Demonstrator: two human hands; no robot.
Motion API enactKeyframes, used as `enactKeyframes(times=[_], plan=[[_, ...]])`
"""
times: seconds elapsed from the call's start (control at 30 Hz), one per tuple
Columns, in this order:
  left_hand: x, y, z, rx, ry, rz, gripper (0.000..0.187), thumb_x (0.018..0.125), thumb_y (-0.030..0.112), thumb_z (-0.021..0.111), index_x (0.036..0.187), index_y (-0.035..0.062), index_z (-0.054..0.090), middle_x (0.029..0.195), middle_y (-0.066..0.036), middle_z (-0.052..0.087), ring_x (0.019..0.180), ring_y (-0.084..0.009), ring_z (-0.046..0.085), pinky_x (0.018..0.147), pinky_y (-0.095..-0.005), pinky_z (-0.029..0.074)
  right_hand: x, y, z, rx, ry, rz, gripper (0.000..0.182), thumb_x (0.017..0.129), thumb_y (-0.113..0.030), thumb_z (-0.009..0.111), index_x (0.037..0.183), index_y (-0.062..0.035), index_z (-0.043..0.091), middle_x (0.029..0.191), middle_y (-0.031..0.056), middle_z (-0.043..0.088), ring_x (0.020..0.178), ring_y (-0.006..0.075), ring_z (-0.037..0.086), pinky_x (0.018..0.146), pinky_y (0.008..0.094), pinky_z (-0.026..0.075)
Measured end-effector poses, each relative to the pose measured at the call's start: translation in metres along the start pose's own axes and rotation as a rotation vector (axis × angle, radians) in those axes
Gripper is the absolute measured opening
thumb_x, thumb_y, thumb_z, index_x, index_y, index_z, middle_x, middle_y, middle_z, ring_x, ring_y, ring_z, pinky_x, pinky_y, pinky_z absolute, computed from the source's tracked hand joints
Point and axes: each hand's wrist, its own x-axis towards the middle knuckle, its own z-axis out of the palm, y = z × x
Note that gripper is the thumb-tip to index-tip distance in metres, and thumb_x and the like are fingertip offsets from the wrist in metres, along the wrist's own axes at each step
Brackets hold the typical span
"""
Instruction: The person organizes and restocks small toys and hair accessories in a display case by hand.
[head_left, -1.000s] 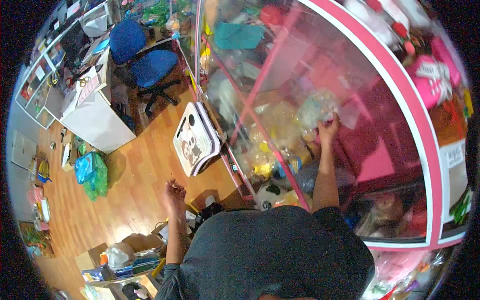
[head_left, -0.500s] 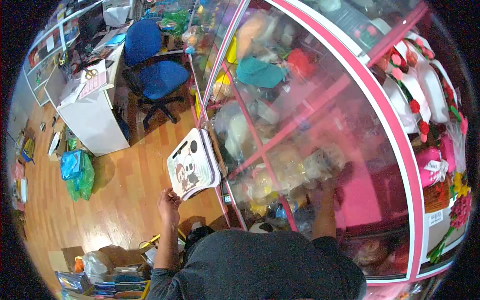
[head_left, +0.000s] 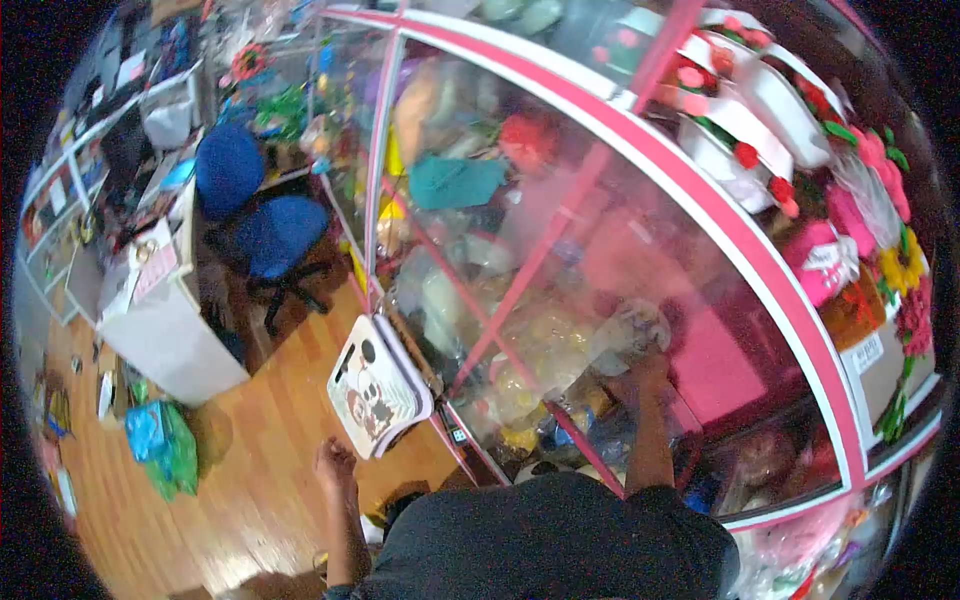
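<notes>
Far left on the wood floor (head_left: 260, 425) there's a blue plastic bag (head_left: 148, 430) bunched up against a green plastic bag (head_left: 176, 460), and just past them sits a white desk (head_left: 175, 345) with papers (head_left: 152, 272) scattered on top. Right beside the desk is 1 blue swivel chair (head_left: 280, 235). Next along, the left hand (head_left: 335, 460) hangs in the air over the floor, fingers loosely half-curled and relaxed-looking, near the bottom corner of a pale board (head_left: 375, 390) with cartoon characters printed on it. That board stands tilted by the edge of a big see-through case (head_left: 848, 440) with a pink and white frame. Case is pretty stuffed tbh: a teal piece (head_left: 455, 182) up high, a fuzzy red thing (head_left: 527, 142) just to its right, and a heap of clear-wrapped stuff lower down. The right hand (head_left: 650, 362) reaches in at that heap, right up against a whitish wrapped bundle (head_left: 630, 325) in the middle of the case. It's too blurry there, so I can't tell if the fingers are pinching the bundle or just resting on it. Over on the far right, outside the frame, there's red flowers (head_left: 745, 155), a pink package (head_left: 820, 265) and 1 yellow flower (head_left: 900, 262).
</notes>
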Motion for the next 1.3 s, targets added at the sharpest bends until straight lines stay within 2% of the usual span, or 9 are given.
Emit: enactKeyframes(times=[0.13, 0.33, 0.4, 0.53, 0.73, 0.9, 1.0, 1.1, 1.3], plan=[[-0.005, -0.001, 0.019, 0.016, 0.005, -0.028, 0.014, 0.083, 0.016, 0.044, 0.081, 0.0042, 0.05, 0.056, 0.001, 0.044, 0.048, -0.0097, 0.042, 0.04, -0.0212, 0.031, -0.005, -0.039, -0.096, 0.453, -0.371, 0.466, 0.064, 0.052, -0.036, 0.074, 0.104, -0.006, 0.052, 0.087, 0.0118, 0.061, 0.076, 0.0275, 0.059, 0.067, 0.0364, 0.046], [-0.022, -0.016, 0.044, 0.154, -0.168, -0.077, 0.015, 0.083, 0.018, 0.045, 0.082, 0.0045, 0.051, 0.058, 0.001, 0.043, 0.05, -0.0105, 0.042, 0.044, -0.0235, 0.033, -0.029, -0.033, -0.152, 0.082, -0.421, 0.417, 0.071, 0.052, -0.032, 0.073, 0.114, -0.0083, 0.047, 0.095, 0.0152, 0.058, 0.087, 0.0288, 0.056, 0.073, 0.0382, 0.045], [-0.028, -0.024, 0.047, 0.149, -0.209, -0.129, 0.015, 0.081, 0.018, 0.046, 0.085, 0.0041, 0.05, 0.06, 0.001, 0.044, 0.053, -0.0111, 0.043, 0.047, -0.0236, 0.033, -0.035, -0.035, -0.174, 0.207, -0.531, 0.629, 0.076, 0.051, -0.032, 0.073, 0.118, -0.0096, 0.044, 0.1, 0.0162, 0.056, 0.091, 0.0285, 0.055, 0.075, 0.0389, 0.044], [-0.051, -0.046, 0.052, 0.254, -0.313, -0.221, 0.017, 0.078, 0.018, 0.05, 0.087, 0.0043, 0.051, 0.063, 0.0, 0.046, 0.056, -0.0127, 0.045, 0.051, -0.0248, 0.036, -0.061, -0.029, -0.196, 0.216, -0.482, 0.604, 0.069, 0.056, -0.039, 0.07, 0.116, -0.0162, 0.046, 0.097, 0.0153, 0.058, 0.086, 0.0324, 0.056, 0.073, 0.0396, 0.046], [-0.118, -0.073, 0.085, 0.647, -0.577, -0.336, 0.021, 0.082, 0.025, 0.049, 0.09, 0.0056, 0.051, 0.074, -0.005, 0.054, 0.069, -0.0151, 0.053, 0.059, -0.0263, 0.042, -0.11, -0.036, -0.235, 0.468, -0.148, 0.516, 0.056, 0.049, -0.024, 0.078, 0.096, -0.0012, 0.056, 0.081, 0.0149, 0.06, 0.073, 0.0289, 0.06, 0.064, 0.0338, 0.048], [-0.167, -0.102, 0.11, 0.893, -0.898, -0.345, 0.027, 0.085, 0.031, 0.044, 0.098, 0.0084, 0.051, 0.085, -0.006, 0.056, 0.08, -0.0157, 0.054, 0.067, -0.0327, 0.046, -0.164, -0.048, -0.269, 0.405, -0.269, 0.429, 0.061, 0.049, -0.024, 0.076, 0.105, -0.0072, 0.055, 0.083, 0.0175, 0.06, 0.071, 0.0284, 0.06, 0.063, 0.036, 0.049], [-0.189, -0.11, 0.122, 0.903, -1.184, -0.428, 0.046, 0.085, 0.033, 0.045, 0.121, 0.0065, 0.035, 0.115, -0.012, 0.043, 0.104, -0.0214, 0.044, 0.079, -0.0354, 0.043, -0.188, -0.062, -0.287, 0.593, -0.208, 0.322, 0.06, 0.049, -0.023, 0.076, 0.104, -0.0071, 0.055, 0.085, 0.0173, 0.058, 0.071, 0.0295, 0.059, 0.062, 0.0368, 0.048], [-0.2, -0.122, 0.134, 0.696, -1.119, -0.795, 0.053, 0.084, 0.035, 0.047, 0.126, 0.009, 0.027, 0.122, -0.011, 0.037, 0.108, -0.024, 0.041, 0.085, -0.0368, 0.04, -0.208, -0.076, -0.297, 0.751, -0.179, 0.261, 0.049, 0.056, -0.018, 0.071, 0.103, -0.0087, 0.056, 0.085, 0.0169, 0.056, 0.073, 0.0299, 0.058, 0.061, 0.0365, 0.048], [-0.194, -0.127, 0.131, 0.743, -1.149, -0.91, 0.055, 0.087, 0.046, 0.031, 0.129, 0.0131, 0.021, 0.128, -0.008, 0.031, 0.114, -0.0237, 0.037, 0.094, -0.0356, 0.032, -0.226, -0.085, -0.308, 0.7, -0.3, 0.209, 0.043, 0.06, -0.01, 0.059, 0.104, -0.0117, 0.056, 0.088, 0.0188, 0.055, 0.078, 0.0321, 0.057, 0.067, 0.0378, 0.048]])
